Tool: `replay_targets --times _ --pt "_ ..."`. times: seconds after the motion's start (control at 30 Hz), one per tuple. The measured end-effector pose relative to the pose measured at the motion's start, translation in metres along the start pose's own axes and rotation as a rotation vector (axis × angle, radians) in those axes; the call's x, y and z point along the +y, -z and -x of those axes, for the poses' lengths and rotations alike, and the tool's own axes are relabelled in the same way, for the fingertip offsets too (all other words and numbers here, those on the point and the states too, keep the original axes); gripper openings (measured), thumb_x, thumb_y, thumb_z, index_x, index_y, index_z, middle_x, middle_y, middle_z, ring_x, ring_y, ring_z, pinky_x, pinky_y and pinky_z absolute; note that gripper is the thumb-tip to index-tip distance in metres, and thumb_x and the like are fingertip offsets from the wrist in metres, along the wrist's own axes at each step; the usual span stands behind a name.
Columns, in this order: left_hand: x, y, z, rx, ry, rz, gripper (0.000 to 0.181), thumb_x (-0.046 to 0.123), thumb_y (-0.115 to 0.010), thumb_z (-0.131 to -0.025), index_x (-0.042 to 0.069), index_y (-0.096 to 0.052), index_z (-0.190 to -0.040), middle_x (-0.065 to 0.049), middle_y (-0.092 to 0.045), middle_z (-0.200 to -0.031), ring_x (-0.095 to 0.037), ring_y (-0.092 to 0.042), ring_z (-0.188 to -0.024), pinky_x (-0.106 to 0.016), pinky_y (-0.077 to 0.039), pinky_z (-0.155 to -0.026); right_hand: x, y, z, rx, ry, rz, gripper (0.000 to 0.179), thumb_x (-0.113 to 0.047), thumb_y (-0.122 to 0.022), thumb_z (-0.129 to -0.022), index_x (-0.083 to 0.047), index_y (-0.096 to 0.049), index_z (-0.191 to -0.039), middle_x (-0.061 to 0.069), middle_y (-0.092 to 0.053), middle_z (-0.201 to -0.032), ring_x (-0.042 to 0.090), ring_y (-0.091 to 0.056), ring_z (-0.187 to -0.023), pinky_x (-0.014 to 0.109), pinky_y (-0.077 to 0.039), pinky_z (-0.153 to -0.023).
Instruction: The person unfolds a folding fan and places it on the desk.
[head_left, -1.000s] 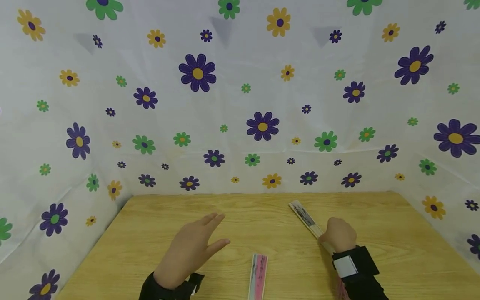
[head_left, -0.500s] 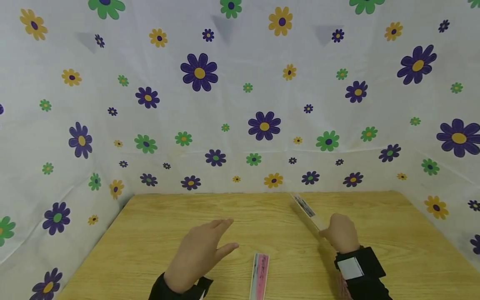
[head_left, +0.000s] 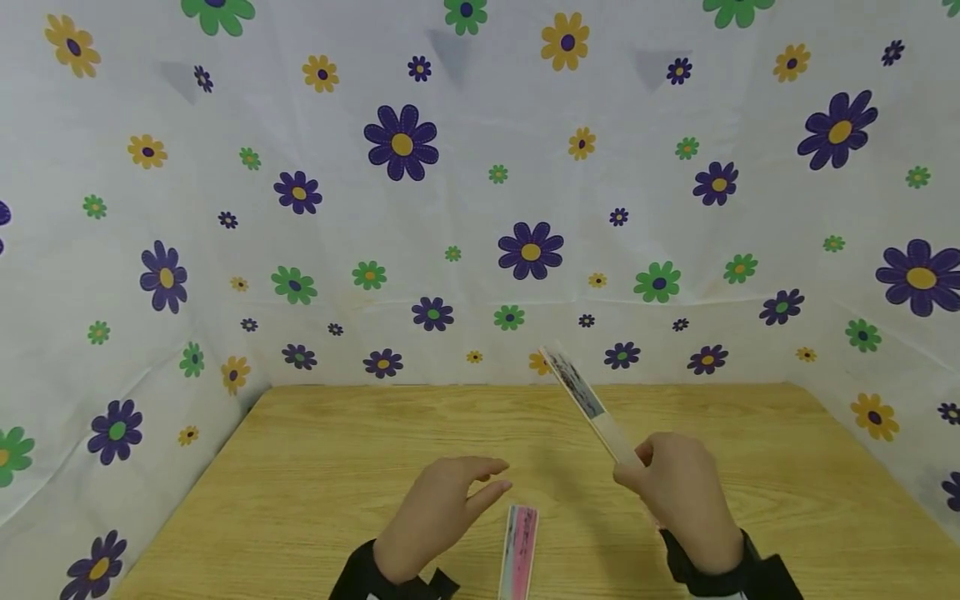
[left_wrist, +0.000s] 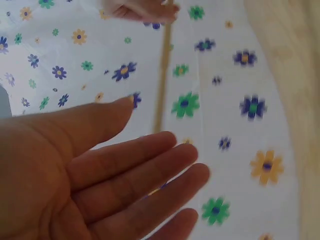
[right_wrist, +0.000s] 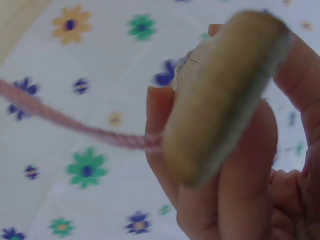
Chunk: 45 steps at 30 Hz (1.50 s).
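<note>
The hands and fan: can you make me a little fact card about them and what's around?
Right hand: holds a folded fan, tilted above the table
Left hand: thumb and fingers apart, holding nothing
On the fan: a pink cord
On the table: what looks like a pink-and-gray fan, also folded
Behind: a flowery white cloth

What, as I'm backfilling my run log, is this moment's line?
right hand: holds folded fan with pink cord, raised above table | left hand: empty | pink-and-grey strip: on table
</note>
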<state>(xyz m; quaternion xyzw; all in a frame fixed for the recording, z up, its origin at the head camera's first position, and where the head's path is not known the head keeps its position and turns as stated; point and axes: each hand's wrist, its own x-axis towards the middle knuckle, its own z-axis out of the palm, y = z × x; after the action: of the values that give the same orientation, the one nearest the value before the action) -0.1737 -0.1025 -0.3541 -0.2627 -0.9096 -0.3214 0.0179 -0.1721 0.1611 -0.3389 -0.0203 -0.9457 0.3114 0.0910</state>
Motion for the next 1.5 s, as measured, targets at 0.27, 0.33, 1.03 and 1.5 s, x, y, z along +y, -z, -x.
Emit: replay_targets --times 0.27,0.33,1.03,1.5 --pt "0.011 -0.028 -0.009 -0.076 0.055 0.649 0.038 0.026 -0.054 -0.108 -0.003 -0.068 -0.128 -0.023 -0.072 -0.122 -0.030 -0.072 -0.110 -0.030 -0.061 -0.091 -0.032 -0.026 0.039 -0.029 0.116 0.035 0.022 -0.012 -0.084 -0.078 -0.002 -0.067 -0.087 0.000 -0.062 -0.070 0.010 -0.047 -0.054 0.024 -0.039 -0.047" --pt "0.012 -0.032 -0.012 -0.074 0.079 0.729 0.037 0.023 -0.054 -0.108 -0.007 -0.069 -0.124 -0.026 -0.073 -0.115 -0.023 -0.073 -0.102 -0.030 -0.062 -0.089 -0.033 -0.032 0.042 -0.041 0.131 0.026 0.021 -0.011 -0.083 -0.080 -0.004 -0.065 -0.087 -0.001 -0.059 -0.069 0.010 -0.045 -0.054 0.023 -0.038 -0.047" --pt "0.000 -0.032 -0.017 -0.111 0.081 0.605 0.029 0.017 -0.061 -0.104 -0.008 -0.076 -0.103 -0.026 -0.075 -0.095 -0.001 -0.067 -0.075 -0.021 -0.060 -0.071 -0.014 -0.040 0.021 -0.361 0.325 -0.316 0.016 -0.010 -0.071 -0.095 -0.004 -0.066 -0.081 0.005 -0.074 -0.067 0.017 -0.062 -0.046 0.019 -0.045 -0.044" --pt "-0.004 -0.027 -0.011 -0.073 0.128 0.624 0.027 0.012 -0.061 -0.103 -0.010 -0.075 -0.098 -0.027 -0.075 -0.092 -0.039 -0.074 -0.087 -0.031 -0.064 -0.074 -0.021 -0.042 0.020 -0.267 0.260 -0.236 0.009 -0.007 -0.070 -0.093 -0.002 -0.067 -0.086 0.004 -0.071 -0.068 0.012 -0.060 -0.047 0.021 -0.046 -0.045"
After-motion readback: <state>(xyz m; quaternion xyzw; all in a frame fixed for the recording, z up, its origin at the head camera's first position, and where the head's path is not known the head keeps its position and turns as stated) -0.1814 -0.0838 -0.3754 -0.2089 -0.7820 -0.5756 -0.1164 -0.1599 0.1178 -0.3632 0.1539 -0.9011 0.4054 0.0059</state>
